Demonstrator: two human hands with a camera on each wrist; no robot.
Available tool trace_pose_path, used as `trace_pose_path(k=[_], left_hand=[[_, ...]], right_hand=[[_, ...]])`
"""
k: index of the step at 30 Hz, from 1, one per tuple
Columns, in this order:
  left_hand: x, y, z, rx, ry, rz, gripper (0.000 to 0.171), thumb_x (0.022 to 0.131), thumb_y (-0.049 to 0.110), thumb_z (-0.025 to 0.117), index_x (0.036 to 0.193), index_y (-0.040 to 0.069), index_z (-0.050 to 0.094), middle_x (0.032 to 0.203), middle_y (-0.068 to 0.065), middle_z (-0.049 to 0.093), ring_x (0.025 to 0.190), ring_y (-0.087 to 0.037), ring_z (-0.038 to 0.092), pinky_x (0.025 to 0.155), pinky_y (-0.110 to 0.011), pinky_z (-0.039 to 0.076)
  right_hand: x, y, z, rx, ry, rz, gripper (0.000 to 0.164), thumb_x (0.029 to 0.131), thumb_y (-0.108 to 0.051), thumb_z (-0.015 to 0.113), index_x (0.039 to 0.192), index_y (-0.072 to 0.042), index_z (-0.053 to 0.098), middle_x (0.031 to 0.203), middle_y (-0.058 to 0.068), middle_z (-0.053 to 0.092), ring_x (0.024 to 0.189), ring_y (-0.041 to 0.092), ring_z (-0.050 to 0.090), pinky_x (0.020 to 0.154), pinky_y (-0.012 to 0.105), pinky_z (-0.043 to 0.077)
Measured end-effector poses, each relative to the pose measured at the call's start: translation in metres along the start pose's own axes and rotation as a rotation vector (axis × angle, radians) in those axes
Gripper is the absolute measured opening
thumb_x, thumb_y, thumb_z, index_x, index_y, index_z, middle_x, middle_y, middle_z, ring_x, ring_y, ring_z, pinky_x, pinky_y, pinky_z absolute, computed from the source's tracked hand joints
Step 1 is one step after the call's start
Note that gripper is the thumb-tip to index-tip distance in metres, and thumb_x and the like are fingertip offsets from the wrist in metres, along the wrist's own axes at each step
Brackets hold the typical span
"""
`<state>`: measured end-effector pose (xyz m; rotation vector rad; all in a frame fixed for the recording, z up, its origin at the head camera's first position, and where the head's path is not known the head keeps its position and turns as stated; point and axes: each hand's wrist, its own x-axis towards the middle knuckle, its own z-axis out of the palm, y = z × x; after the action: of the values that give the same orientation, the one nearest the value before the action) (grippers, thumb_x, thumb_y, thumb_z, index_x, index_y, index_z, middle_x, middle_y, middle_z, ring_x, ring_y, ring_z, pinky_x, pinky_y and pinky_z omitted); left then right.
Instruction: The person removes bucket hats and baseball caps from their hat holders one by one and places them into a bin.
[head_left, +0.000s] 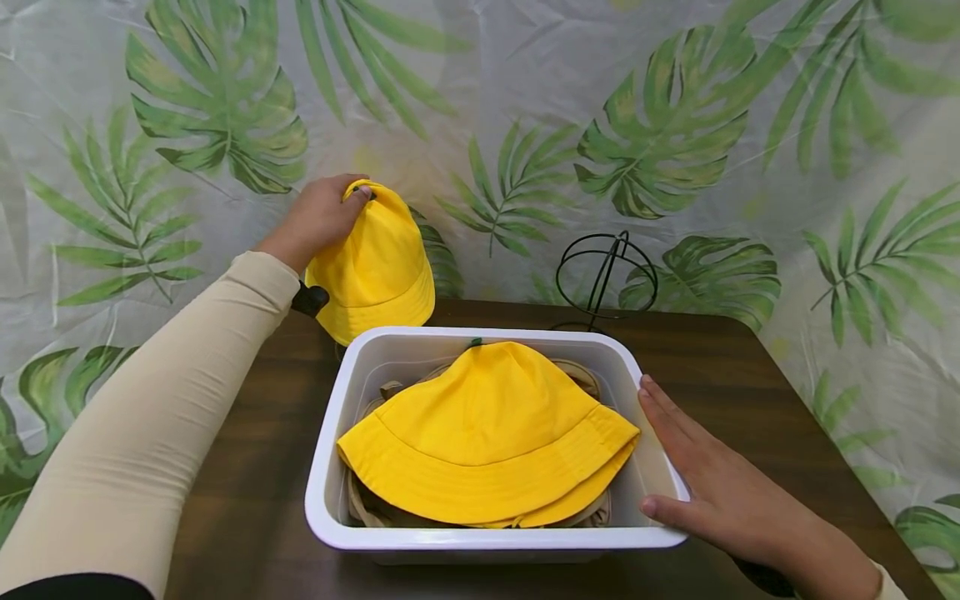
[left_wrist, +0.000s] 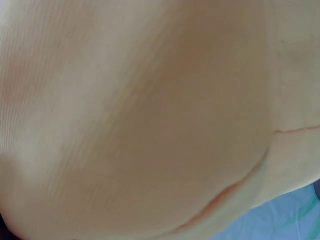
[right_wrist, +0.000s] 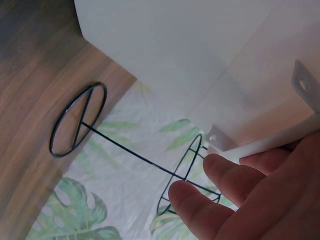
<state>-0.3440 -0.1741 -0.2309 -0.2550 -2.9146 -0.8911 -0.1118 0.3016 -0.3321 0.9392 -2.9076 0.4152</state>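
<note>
At the back left, my left hand (head_left: 318,218) pinches a yellow bucket hat (head_left: 382,262) by its crown, thumb towards me and brim hanging down. Part of the hat is behind the white plastic bin (head_left: 497,540) or the hand. A second yellow hat (head_left: 487,417) lies folded flat in the bin, over beige items (head_left: 588,383) that it mostly covers. My right hand (head_left: 720,475) touches the bin's right rim, fingers extended along its outer side. Close up in the right wrist view, those fingers (right_wrist: 235,180) lie by the rim. Beige fabric fills most of the left wrist view, which hides the left hand's work.
Behind the bin stands a black wire hat stand (head_left: 600,279) with a round top; its round base shows in the right wrist view. Bin and stand are on a dark wooden table (head_left: 720,358). A leaf-patterned cloth (head_left: 510,75) hangs along the table's back edge.
</note>
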Motion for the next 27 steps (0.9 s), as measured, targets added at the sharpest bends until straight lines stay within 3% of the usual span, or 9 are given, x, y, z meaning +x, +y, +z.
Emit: trace_pose_path(k=[6, 13, 22, 27], left_hand=[[-0.004, -0.005, 0.002, 0.020, 0.005, 0.031, 0.056, 0.108, 0.036, 0.033, 0.155, 0.007, 0.033, 0.152, -0.021, 0.039, 0.141, -0.041, 0.032, 0.114, -0.053, 0.026], [-0.002, -0.005, 0.001, 0.012, 0.031, 0.042, 0.054, 0.108, 0.036, 0.034, 0.154, 0.008, 0.036, 0.152, -0.020, 0.041, 0.141, -0.040, 0.033, 0.114, -0.053, 0.027], [0.000, -0.011, -0.008, -0.124, 0.068, -0.083, 0.059, 0.107, 0.042, 0.028, 0.158, 0.013, 0.026, 0.159, -0.014, 0.031, 0.144, -0.035, 0.029, 0.114, -0.051, 0.027], [-0.002, -0.017, -0.011, -0.152, 0.065, -0.114, 0.061, 0.106, 0.045, 0.026, 0.159, 0.015, 0.023, 0.161, -0.013, 0.027, 0.145, -0.035, 0.028, 0.114, -0.051, 0.027]], right_hand=[[0.001, 0.000, 0.000, 0.006, -0.006, 0.005, 0.103, 0.086, -0.037, 0.071, 0.161, -0.016, 0.003, 0.167, 0.004, 0.003, 0.148, 0.018, 0.017, 0.103, 0.002, 0.003], [0.000, 0.002, 0.001, 0.010, 0.008, -0.015, 0.103, 0.086, -0.037, 0.072, 0.161, -0.015, 0.005, 0.167, 0.005, 0.005, 0.148, 0.013, 0.014, 0.104, 0.003, 0.004], [0.000, 0.002, 0.000, 0.015, 0.007, -0.015, 0.103, 0.086, -0.037, 0.072, 0.161, -0.015, 0.004, 0.167, 0.005, 0.004, 0.149, 0.012, 0.012, 0.105, 0.003, 0.004], [0.001, 0.002, 0.000, 0.019, 0.005, -0.013, 0.103, 0.087, -0.036, 0.072, 0.161, -0.015, 0.004, 0.167, 0.005, 0.004, 0.149, 0.012, 0.012, 0.105, 0.003, 0.004]])
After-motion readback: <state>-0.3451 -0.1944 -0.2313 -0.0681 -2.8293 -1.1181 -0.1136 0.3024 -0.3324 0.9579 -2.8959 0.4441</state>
